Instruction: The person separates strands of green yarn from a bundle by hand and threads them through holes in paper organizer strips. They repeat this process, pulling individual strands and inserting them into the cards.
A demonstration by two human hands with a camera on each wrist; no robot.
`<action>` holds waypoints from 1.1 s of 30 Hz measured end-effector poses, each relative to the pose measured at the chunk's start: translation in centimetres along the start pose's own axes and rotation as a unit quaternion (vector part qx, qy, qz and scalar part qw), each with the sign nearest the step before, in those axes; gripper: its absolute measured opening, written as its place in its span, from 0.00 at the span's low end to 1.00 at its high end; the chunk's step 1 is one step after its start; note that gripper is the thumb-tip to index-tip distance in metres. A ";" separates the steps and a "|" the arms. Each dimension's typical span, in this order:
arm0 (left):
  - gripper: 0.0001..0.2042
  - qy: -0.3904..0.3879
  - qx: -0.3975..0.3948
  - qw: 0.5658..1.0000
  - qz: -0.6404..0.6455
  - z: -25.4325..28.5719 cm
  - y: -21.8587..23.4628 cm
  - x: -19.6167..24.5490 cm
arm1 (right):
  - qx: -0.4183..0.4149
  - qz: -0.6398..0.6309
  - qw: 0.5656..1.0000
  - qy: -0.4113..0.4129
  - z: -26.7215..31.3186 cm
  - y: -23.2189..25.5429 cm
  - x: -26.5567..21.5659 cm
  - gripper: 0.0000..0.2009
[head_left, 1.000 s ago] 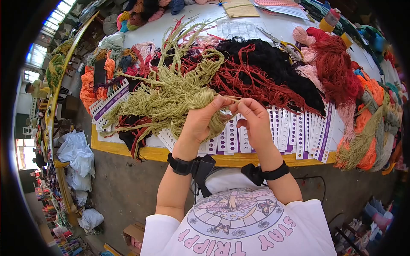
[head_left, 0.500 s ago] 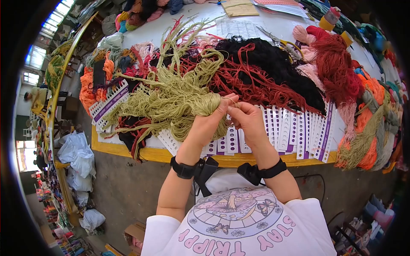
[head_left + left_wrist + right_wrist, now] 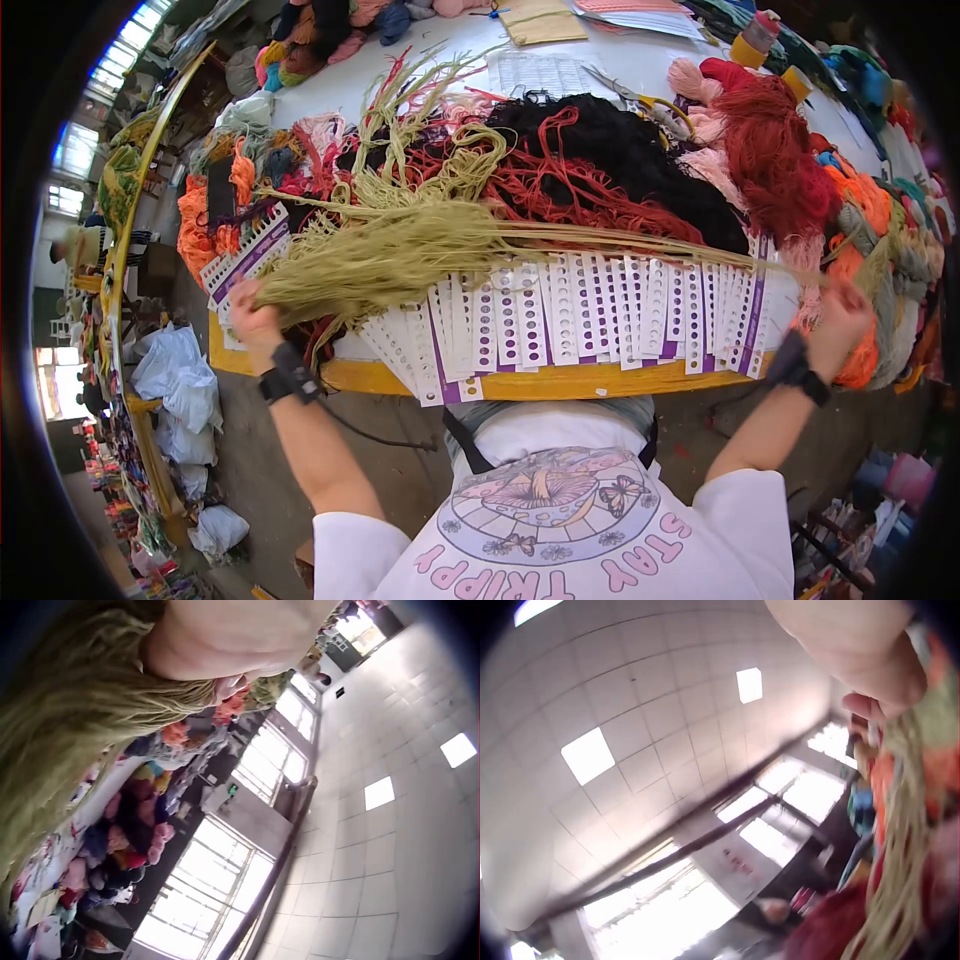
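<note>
A hank of olive-green thread is stretched sideways over the table, blurred by motion in the head view. At its left end my left hand grips it; in the left wrist view the bunched thread runs into the fist. Far to the right, my right hand holds a thin bundle of strands drawn out from the same hank. Those pale strands hang from the curled fingers in the right wrist view. Beneath the stretched thread lie white and purple cards with punched holes.
Behind lie heaps of black thread and dark red thread. Yellow-handled scissors rest near the back. Red and orange hanks crowd the right side. A yellow edge runs along the table's front.
Both hands were together at the hank's right end, picking at strands. They have since moved wide apart, left hand to the left and right hand to the right, pulling the thread out lengthwise.
</note>
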State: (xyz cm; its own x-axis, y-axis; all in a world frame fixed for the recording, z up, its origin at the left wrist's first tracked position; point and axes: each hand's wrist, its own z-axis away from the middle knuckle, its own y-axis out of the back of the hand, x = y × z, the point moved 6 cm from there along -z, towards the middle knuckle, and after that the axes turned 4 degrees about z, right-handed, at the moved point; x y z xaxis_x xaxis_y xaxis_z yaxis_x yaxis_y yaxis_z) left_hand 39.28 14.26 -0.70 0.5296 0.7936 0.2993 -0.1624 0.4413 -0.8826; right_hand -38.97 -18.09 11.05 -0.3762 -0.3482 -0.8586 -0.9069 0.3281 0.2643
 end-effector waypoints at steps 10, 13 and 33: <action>0.12 0.398 -0.246 0.775 -0.426 23.3 -2.8 -33.7 | -0.486 -0.293 0.782 -0.255 14.4 -22.3 -3.7 0.21; 0.09 0.402 -0.250 0.758 -0.449 25.1 -0.5 -37.7 | -0.531 -0.381 0.675 -0.344 17.3 -24.4 -4.5 0.16; 0.08 -0.001 -0.276 0.542 -0.793 22.6 -0.4 -37.8 | -0.413 -0.094 0.880 -0.214 15.4 -25.4 -1.6 0.07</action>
State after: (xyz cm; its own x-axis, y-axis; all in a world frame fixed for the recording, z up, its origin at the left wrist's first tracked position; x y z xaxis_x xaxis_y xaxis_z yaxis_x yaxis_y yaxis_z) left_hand 0.56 -6.44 -3.50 -0.3625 -0.4017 0.8410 0.7715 0.3769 0.5126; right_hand -12.38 -12.34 -1.08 -0.2581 0.0916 -0.9618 -0.8408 -0.5116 0.1770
